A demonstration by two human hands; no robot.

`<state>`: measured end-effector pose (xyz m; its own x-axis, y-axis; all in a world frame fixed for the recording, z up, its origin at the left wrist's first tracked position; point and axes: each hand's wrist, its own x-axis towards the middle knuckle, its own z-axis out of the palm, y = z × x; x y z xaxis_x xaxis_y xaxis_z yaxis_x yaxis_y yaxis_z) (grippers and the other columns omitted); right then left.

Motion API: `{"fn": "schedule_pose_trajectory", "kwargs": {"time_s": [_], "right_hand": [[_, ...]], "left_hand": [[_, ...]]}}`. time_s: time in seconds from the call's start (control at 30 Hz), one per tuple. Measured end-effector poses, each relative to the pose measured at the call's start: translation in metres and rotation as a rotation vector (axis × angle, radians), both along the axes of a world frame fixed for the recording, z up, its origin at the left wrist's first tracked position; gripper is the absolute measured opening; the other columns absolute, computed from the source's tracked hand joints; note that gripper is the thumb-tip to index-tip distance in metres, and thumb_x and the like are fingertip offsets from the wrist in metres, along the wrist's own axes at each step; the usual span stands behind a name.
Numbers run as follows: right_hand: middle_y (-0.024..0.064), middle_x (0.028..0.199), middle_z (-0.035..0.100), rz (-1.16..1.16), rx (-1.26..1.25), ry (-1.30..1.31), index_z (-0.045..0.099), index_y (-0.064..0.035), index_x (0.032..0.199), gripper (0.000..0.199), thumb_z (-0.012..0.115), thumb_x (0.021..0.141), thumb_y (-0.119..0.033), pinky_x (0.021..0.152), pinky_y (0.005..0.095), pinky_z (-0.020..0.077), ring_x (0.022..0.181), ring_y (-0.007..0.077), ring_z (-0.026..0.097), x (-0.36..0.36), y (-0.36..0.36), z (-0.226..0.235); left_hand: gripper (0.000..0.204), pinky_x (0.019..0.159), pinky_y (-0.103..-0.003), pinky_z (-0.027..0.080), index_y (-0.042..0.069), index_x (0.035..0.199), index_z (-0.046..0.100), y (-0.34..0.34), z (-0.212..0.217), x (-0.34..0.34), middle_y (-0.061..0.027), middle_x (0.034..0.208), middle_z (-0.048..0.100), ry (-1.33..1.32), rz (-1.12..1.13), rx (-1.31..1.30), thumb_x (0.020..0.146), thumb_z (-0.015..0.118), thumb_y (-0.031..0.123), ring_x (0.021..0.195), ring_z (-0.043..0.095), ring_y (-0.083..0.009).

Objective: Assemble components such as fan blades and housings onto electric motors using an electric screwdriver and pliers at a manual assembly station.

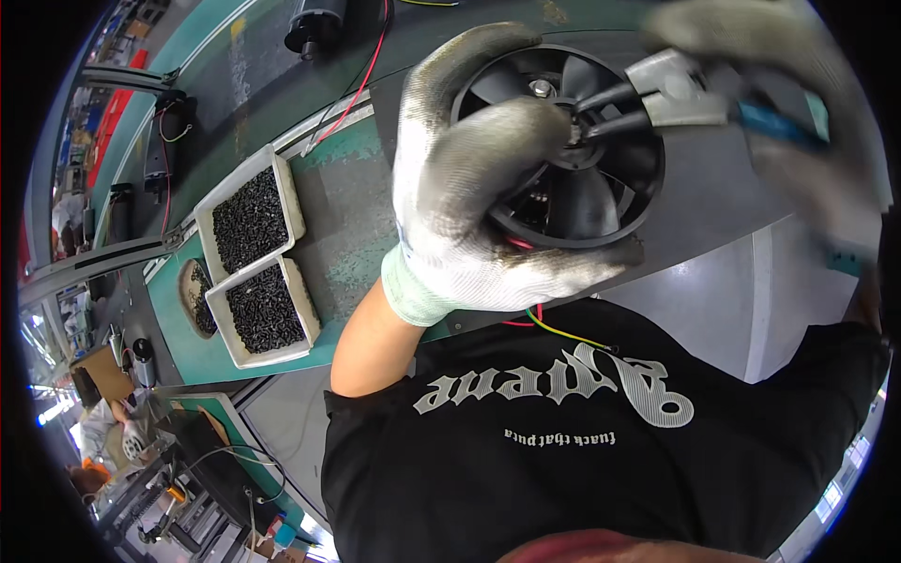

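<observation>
My left hand (450, 188), in a white knitted glove with grey stained fingers, is wrapped round a black fan (582, 206) with a round outer ring. Its thumb and fingers grip the ring, and one finger reaches across the blades to the hub. In my gloved right hand (812, 61), smeared by motion, is a pair of pliers (690, 94) with a silver head, dark slim tips and a blue handle. The plier tips are at the fan's hub, beside a shiny bolt (542, 88). Red and yellow-green wires (563, 328) hang below the fan.
Two white trays (298, 211) of small black parts stand on the green bench to the left, beside a round dish (188, 298) of similar parts. Black motors (314, 28) with wires lie farther back. Another person (113, 436) is at the lower left.
</observation>
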<state>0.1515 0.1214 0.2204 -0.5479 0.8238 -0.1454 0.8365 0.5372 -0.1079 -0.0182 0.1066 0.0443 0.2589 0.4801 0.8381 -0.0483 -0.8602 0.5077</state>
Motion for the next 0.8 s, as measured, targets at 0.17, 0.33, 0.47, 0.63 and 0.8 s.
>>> {"fn": "schedule_pose_trajectory", "kwargs": {"time_s": [0.17, 0.33, 0.47, 0.63, 0.8], "right_hand": [[0.0169, 0.094, 0.063, 0.065, 0.537, 0.383, 0.069, -0.0027, 0.112, 0.044, 0.066, 0.070, -0.017, 0.073, 0.0373, 0.0527, 0.084, 0.0306, 0.063, 0.094, -0.007, -0.083], [0.0215, 0.125, 0.055, -0.483, 0.565, 0.137, 0.058, -0.0096, 0.130, 0.047, 0.066, 0.086, -0.025, 0.098, 0.0401, 0.0452, 0.115, 0.0373, 0.055, 0.192, -0.012, -0.261], [0.0229, 0.128, 0.054, -0.540, 0.414, 0.539, 0.053, -0.0051, 0.133, 0.063, 0.073, 0.078, -0.030, 0.102, 0.0436, 0.0424, 0.119, 0.0384, 0.053, 0.123, -0.072, -0.258], [0.0211, 0.140, 0.046, -0.522, -0.432, 1.519, 0.040, 0.0031, 0.141, 0.100, 0.084, 0.064, -0.043, 0.111, 0.0443, 0.0336, 0.130, 0.0356, 0.046, 0.009, -0.098, -0.220], [0.0103, 0.115, 0.063, -0.622, -0.410, 1.532, 0.054, 0.0038, 0.125, 0.061, 0.079, 0.076, -0.022, 0.093, 0.0351, 0.0483, 0.103, 0.0191, 0.061, 0.023, -0.048, -0.224]], "left_hand": [[0.074, 0.096, -0.052, 0.048, -0.002, 0.106, 0.054, -0.010, 0.020, 0.005, -0.0392, 0.120, 0.054, 0.050, -0.129, -0.010, 0.050, 0.096, 0.025, 0.112, 0.059, -0.0432], [0.073, 0.092, -0.049, 0.050, 0.003, 0.101, 0.061, 0.000, 0.003, 0.010, -0.0348, 0.123, 0.053, -0.129, -0.230, -0.009, 0.048, 0.096, 0.036, 0.111, 0.057, -0.0418], [0.082, 0.092, -0.048, 0.051, 0.000, 0.113, 0.057, 0.006, -0.005, 0.007, -0.0353, 0.125, 0.051, -0.108, -0.220, 0.018, 0.051, 0.095, 0.039, 0.111, 0.058, -0.0416], [0.096, 0.105, -0.048, 0.041, -0.005, 0.141, 0.031, 0.002, -0.002, 0.036, -0.0312, 0.137, 0.043, -0.146, 0.097, 0.050, 0.072, 0.084, 0.036, 0.128, 0.046, -0.0406], [0.069, 0.101, -0.048, 0.041, -0.004, 0.131, 0.050, -0.061, 0.017, 0.010, -0.0270, 0.134, 0.046, 0.109, 0.215, -0.147, 0.072, 0.074, 0.022, 0.124, 0.047, -0.0403]]}}
